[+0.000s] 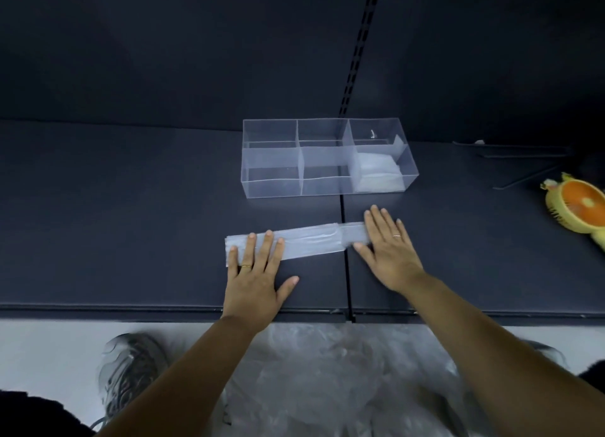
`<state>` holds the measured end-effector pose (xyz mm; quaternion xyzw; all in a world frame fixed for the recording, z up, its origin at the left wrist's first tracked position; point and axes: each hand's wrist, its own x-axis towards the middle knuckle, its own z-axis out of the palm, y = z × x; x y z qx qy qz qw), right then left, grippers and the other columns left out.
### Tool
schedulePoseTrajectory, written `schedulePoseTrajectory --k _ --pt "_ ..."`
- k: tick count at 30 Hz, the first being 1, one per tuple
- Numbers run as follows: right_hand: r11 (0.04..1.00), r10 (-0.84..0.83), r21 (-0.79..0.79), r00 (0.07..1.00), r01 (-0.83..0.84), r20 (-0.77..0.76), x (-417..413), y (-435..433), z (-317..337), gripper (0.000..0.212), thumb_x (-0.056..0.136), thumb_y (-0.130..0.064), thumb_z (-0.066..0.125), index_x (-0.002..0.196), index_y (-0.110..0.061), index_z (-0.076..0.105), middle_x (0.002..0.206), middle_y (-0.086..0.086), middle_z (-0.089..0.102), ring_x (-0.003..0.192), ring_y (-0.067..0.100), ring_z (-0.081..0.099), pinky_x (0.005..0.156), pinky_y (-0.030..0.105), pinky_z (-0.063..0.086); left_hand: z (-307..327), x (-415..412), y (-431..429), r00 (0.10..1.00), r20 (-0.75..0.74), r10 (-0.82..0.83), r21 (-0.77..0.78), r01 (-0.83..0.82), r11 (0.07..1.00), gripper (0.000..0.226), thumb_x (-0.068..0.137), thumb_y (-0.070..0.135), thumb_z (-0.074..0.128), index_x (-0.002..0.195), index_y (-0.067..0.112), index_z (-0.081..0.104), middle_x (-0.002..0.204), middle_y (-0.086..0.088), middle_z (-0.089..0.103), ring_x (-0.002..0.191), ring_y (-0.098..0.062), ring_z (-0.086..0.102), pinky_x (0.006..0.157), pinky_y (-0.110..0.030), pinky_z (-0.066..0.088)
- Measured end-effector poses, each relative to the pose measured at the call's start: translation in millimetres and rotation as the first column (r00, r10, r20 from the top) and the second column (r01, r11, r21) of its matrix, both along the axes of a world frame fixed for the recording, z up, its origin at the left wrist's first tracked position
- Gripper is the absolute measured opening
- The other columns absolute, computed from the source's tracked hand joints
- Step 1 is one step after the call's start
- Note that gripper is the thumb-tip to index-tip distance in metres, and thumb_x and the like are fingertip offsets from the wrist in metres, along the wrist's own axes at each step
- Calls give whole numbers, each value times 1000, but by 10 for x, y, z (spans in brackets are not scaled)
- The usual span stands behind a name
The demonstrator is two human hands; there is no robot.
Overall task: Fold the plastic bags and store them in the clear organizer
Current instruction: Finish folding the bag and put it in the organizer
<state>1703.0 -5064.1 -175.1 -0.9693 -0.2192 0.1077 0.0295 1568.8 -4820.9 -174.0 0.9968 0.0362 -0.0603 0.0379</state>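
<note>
Crumpled translucent plastic bags (327, 374) lie in a loose heap on the pale floor closest to the viewer, beside a grey laced shoe (131, 371). Above them, both forearms reach over the edge of a dark matte shelf (131, 223). One long narrow strip of folded clear plastic bag (311, 241) lies flat on the shelf, between the shelf's edge and a clear rectangular six-compartment plastic organizer (271, 161). The left hand (255, 272) is flat, with straight fingers pressing the strip's left end. The right hand (389, 250) is also flat with spread fingers and covers the strip's right end. A folded whitish bag (376, 171) sits in the organizer's near right compartment. A yellow handheld fan with an orange-slice face (579, 207) lies far right.
</note>
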Motion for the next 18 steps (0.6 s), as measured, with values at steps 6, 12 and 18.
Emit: schedulePoseTrajectory --k 6,12,18 --pt "988 -107 106 993 111 -46 222 -285 71 61 103 -41 28 154 -15 8 162 0 2 149 15 -1 119 33 -5 -15 3 16 1000 -26 10 10 -10 1000 79 91 65 -2 152 19 20 159 -5 19 147 -32 14 117 -56 13" --pt "923 -218 319 976 216 -30 345 -222 265 12 88 -22 66 98 -18 66 113 3 52 110 22 44 94 32 30 -17 23 45 1000 -30 -10 -11 9 1000 81 91 67 -3 152 19 22 159 -5 20 146 -32 15 116 -57 14" --pt "764 -235 472 871 440 -433 202 -277 542 12 90 -13 64 81 -5 62 86 2 62 78 15 56 72 24 46 30 110 234 995 -21 -96 -50 95 994 89 87 72 -6 152 19 24 160 -2 15 148 -27 5 118 -53 7"
